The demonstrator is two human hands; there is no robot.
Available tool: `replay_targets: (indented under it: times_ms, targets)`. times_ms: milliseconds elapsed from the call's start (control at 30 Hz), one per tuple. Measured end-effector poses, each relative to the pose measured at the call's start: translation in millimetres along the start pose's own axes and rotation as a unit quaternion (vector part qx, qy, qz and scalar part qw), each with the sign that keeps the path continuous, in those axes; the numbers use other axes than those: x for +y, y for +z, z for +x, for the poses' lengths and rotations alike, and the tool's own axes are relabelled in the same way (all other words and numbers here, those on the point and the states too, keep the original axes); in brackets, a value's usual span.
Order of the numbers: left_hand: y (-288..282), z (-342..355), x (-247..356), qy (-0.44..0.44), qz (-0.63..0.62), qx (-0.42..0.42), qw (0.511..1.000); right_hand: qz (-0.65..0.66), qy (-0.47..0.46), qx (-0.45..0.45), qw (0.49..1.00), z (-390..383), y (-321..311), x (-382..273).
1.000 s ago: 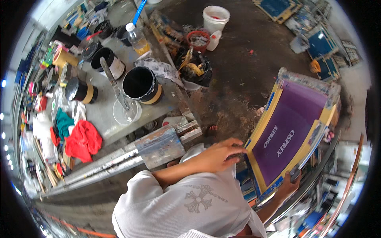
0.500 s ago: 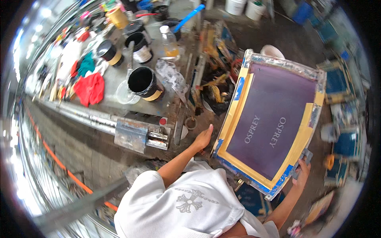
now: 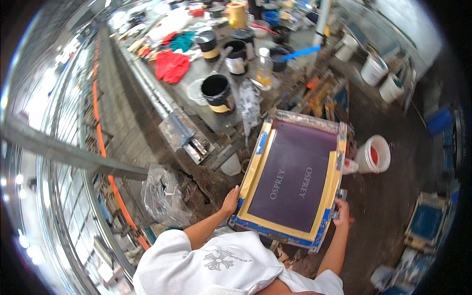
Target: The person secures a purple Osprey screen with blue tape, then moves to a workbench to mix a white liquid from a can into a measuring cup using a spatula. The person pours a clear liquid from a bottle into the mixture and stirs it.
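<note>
A screen printing frame (image 3: 254,206) with purple mesh, yellow tape borders and blue tape at its corners is held tilted before me. Two lines of pale lettering show on the mesh. My left hand (image 3: 230,200) is at the frame's lower left edge, thumb up along the side, its other fingers mostly hidden. On the opposite edge my right hand (image 3: 342,214) is closed around a grey piece (image 3: 339,199), perhaps a rag or sponge, pressed against the frame. The far end of the frame reaches toward the workbench.
Ahead on the left, a cluttered bench (image 3: 196,118) carries black ink tubs (image 3: 217,93), a bottle (image 3: 264,69) and a red cloth (image 3: 172,66). A white bucket (image 3: 373,154) stands right of the frame. A clear plastic bag (image 3: 164,196) lies on the left; another screen (image 3: 427,221) leans far right.
My view has swung to the right. My left hand, apart from the frame before, is now at its left edge. My right hand stays on the right edge with the grey piece.
</note>
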State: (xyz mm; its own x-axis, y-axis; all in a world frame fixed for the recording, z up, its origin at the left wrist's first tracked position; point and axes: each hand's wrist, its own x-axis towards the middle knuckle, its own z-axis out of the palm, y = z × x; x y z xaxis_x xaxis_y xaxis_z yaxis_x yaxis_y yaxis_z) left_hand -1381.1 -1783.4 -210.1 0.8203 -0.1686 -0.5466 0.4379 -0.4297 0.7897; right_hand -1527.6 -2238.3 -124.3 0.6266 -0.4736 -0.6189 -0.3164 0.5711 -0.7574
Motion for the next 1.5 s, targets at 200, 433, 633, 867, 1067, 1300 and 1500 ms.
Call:
replay_targets:
  times_ms: [200,433,633,867,1067,1300,1500]
  targets:
    - [19.2,-7.7,9.5,-0.04,-0.027,0.091,0.995,-0.102,0.0,-0.029,0.994,70.1,9.2,-4.6]
    - [7.5,11.5,-1.7,0.0,0.069,-0.015,0.997,-0.35,-0.108,0.073,0.928,160.3,0.8,47.0]
    - [-95.6,-4.1,31.9,0.053,0.293,-0.17,0.939,-0.284,-0.198,0.116,0.931,138.8,-12.3,69.2]
    - [-305.0,61.2,15.7,0.047,0.374,-0.234,0.896,-0.446,-0.205,0.351,0.797,22.7,30.3,114.9]
    - [-481.9,136.0,55.2,-0.054,0.484,0.0,0.873,-0.391,-0.119,0.489,0.771,-113.9,93.7,170.6]
    - [-556.1,177.0,203.5,0.177,0.397,0.168,0.885,-0.388,-0.207,0.499,0.747,-146.0,163.7,132.8]
    - [-521.6,257.4,290.7,0.33,0.202,-0.004,0.922,-0.343,-0.233,0.503,0.758,-135.9,287.3,87.8]
